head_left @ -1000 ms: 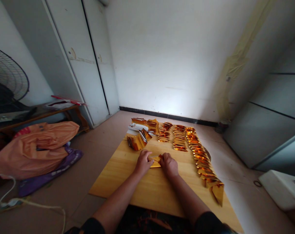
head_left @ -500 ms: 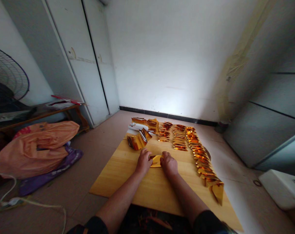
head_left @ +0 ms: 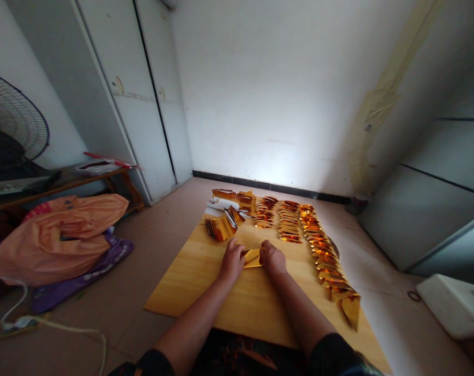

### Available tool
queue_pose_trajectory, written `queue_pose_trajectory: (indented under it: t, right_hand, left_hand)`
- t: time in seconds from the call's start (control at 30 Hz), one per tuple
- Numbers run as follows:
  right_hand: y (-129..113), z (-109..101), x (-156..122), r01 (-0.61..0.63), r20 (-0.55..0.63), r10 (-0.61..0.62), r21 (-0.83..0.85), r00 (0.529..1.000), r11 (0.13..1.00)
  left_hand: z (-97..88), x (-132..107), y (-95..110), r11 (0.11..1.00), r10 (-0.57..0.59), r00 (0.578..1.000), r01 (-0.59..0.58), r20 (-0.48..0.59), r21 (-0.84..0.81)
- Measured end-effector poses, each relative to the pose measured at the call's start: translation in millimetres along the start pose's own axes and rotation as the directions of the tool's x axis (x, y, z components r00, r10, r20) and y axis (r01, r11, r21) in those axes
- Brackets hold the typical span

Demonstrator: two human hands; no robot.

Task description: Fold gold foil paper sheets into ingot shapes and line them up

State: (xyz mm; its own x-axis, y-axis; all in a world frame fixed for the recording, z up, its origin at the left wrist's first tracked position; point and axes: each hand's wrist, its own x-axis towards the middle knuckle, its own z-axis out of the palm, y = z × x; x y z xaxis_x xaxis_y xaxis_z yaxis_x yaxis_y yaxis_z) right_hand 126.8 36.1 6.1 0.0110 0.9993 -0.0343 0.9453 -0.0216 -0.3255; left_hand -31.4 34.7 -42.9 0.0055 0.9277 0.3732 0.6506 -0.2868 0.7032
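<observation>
Foil (head_left: 253, 258) in left grip (head_left: 232, 261), right grip (head_left: 274, 259); seemingly folded.

Home room | tall pale-grey flat-doored wardrobe (head_left: 133, 107): beyond, left of flat yellow-brown wooden board (head_left: 185, 282) | round dark wire-caged fan (head_left: 23, 115): farther left | pinkish tiled floor (head_left: 158, 222): around board

Held at its two ends, between the left hand (head_left: 232, 259) and the right hand (head_left: 274, 258): one small piece of gold foil paper (head_left: 253, 258). Looks smooth and shiny, bright yellow-gold over most of the visible middle, darker and browner near the left end. Seems folded, with exact creases too small to tell. Runs crosswise, long edges going from hand to hand, both ends hidden by fingers. Sits low over the worktop (head_left: 197, 284); cannot tell whether touching.
</observation>
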Motion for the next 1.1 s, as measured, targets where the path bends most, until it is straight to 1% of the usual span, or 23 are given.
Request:
queue_pose_trajectory:
  t: [0.13, 0.23, 0.37, 0.43, 0.5, 0.57, 0.67, 0.77, 0.87, 0.93, 1.0, 1.1]
  right_hand:
    - [0, -1, 1, 0.016, 0.006, -0.016, -0.020, 1.000, 1.000]
    - [0, -2, 3, 0.006, 0.028, -0.005, -0.044, 1.000, 0.999]
    - [-1, -2, 7, -0.015, 0.054, 0.020, -0.079, 0.998, 0.997]
    - [-2, 0, 7, -0.017, 0.046, 0.021, -0.095, 0.999, 0.995]
    - [-4, 3, 5, -0.013, 0.012, 0.015, -0.112, 1.000, 0.994]
    - [-5, 5, 2, -0.012, -0.036, 0.007, -0.132, 0.999, 0.991]
    - [-4, 7, -3, -0.006, -0.111, -0.010, -0.149, 0.994, 0.989]
    - [3, 7, -5, 0.033, -0.166, -0.044, -0.070, 0.985, 0.997]
    - [15, 7, -6, 0.078, -0.213, -0.055, 0.102, 0.976, 0.992]
    - [21, 7, -8, 0.110, -0.233, -0.061, 0.208, 0.971, 0.972]
    - [23, 7, -13, 0.167, -0.234, -0.101, 0.283, 0.967, 0.944]
    - [21, 7, -23, 0.267, -0.199, -0.213, 0.302, 0.956, 0.915]
  left_hand:
    - [-0.9, 0, 2, 1.000, 0.012, 1.000, -0.012, -0.003, 0.021]
    - [-3.5, -1, 6, 0.999, 0.024, 1.000, -0.024, -0.001, 0.049]
    - [-11.1, -3, 16, 0.988, 0.051, 0.998, -0.055, 0.030, 0.146]
    - [-15.1, -5, 22, 0.972, 0.069, 0.995, -0.083, 0.072, 0.220]
    - [-18.3, -5, 25, 0.946, 0.096, 0.986, -0.134, 0.140, 0.296]
    - [-20.6, -4, 27, 0.913, 0.139, 0.967, -0.208, 0.211, 0.350]
    - [-24.4, -2, 28, 0.873, 0.200, 0.930, -0.312, 0.309, 0.376]
    - [-30.2, 0, 30, 0.850, 0.212, 0.891, -0.371, 0.402, 0.374]
    - [-35.8, 0, 33, 0.842, 0.198, 0.877, -0.381, 0.437, 0.382]
    - [-37.6, -1, 34, 0.846, 0.186, 0.881, -0.369, 0.436, 0.385]
    - [-37.6, -2, 35, 0.858, 0.171, 0.890, -0.346, 0.423, 0.381]
    - [-34.9, -6, 36, 0.880, 0.156, 0.919, -0.295, 0.361, 0.371]
